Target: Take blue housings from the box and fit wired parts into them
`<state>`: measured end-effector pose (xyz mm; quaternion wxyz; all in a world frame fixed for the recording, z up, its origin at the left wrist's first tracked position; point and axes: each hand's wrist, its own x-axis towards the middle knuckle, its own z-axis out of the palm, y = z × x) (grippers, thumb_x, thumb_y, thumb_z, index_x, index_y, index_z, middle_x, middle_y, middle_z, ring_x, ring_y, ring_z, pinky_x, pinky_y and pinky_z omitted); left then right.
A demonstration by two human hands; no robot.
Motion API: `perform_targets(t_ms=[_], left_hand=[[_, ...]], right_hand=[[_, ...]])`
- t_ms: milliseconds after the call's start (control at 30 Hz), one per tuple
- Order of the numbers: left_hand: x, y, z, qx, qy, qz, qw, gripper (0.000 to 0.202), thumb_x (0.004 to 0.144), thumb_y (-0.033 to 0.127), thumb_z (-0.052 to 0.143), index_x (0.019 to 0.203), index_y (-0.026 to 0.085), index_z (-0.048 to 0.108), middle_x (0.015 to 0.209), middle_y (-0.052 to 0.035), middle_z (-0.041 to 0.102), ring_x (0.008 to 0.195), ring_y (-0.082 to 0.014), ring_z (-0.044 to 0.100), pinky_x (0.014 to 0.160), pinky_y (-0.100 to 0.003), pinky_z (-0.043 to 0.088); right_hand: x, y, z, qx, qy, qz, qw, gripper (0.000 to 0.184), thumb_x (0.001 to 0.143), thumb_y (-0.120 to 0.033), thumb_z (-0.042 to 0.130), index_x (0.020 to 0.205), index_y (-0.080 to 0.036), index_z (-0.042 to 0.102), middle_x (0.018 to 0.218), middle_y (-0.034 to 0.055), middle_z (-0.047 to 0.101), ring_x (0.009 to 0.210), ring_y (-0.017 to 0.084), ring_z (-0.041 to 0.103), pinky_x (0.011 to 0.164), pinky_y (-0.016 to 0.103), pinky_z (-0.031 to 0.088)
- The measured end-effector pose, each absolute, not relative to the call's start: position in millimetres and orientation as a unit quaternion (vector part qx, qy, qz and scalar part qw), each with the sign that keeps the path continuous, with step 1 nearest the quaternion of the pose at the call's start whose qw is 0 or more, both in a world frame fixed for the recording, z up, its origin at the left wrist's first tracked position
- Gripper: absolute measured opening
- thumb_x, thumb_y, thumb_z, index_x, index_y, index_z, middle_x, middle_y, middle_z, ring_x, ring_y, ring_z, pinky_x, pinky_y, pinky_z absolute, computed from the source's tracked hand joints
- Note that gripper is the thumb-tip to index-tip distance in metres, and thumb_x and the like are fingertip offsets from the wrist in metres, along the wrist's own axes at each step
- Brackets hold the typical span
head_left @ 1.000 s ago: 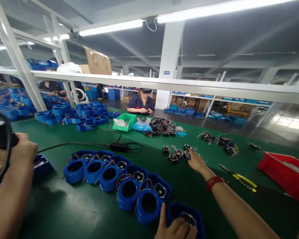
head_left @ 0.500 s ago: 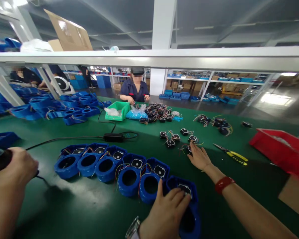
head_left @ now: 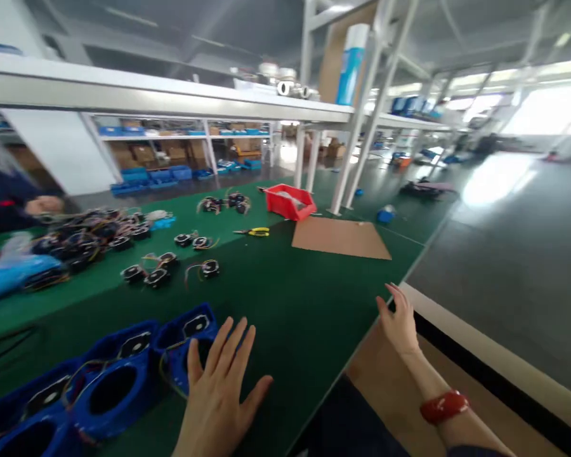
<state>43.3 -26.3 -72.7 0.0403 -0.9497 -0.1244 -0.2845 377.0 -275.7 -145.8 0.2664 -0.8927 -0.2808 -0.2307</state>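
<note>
- Worker's left hand (head_left: 221, 387) spread flat, fingers splayed, holding nothing, over blue housing (head_left: 185, 346) near desk (head_left: 285, 298) front edge.
- Right hand (head_left: 400, 320) open, empty, off the desk's right edge.
- Step, by the look: between pieces; next pick needs a reach to small black fans (head_left: 209, 268) mid-desk.

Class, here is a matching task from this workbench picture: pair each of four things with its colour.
Things:
1. bin
2. fan housings
3. wristband
4. cardboard sheet

Colours:
A. brown
B. blue
C. red, open-topped, at the far end of the green table
D. red, worn on the arm

Pairs: 1-C, 2-B, 3-D, 4-A
</note>
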Motion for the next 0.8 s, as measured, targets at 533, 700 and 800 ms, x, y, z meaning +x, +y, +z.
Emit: perform_targets(t_ms=[533,700,800], left_hand=[[255.7,-240.8,-45.6,-0.929,0.354,0.061,-0.090,0.050,0.096,0.042,0.040,0.143,0.025,0.034,0.150,-0.0044,0.034,0.141,-0.0240,0.020,0.114,-0.060,0.012],[371.4,-320.6,-95.1,-0.930,0.291,0.200,-0.104,0.043,0.096,0.037,0.043,0.137,0.024,0.041,0.139,-0.0075,0.047,0.133,-0.0258,0.036,0.111,-0.057,0.023],[439.9,-344.0,-159.9,-0.919,0.238,0.304,-0.078,0.032,0.095,0.034,0.050,0.123,0.018,0.054,0.122,-0.0108,0.057,0.114,-0.0263,0.054,0.097,-0.051,0.044]], right_hand=[[366.6,-489.5,-211.2,-0.972,-0.082,0.054,0.216,0.038,0.098,-0.032,0.039,0.131,-0.018,0.051,0.129,0.0151,0.051,0.120,0.032,0.045,0.099,0.049,0.036],[352.7,-526.7,-262.8,-0.914,-0.141,0.284,0.251,0.024,0.068,-0.038,0.078,0.079,-0.020,0.068,0.070,0.0006,0.063,0.066,0.021,0.063,0.062,0.030,0.053],[367.2,-547.1,-307.9,-0.898,-0.108,0.329,0.272,0.032,0.061,-0.036,0.086,0.079,-0.017,0.067,0.071,-0.0011,0.063,0.065,0.019,0.063,0.061,0.030,0.054]])
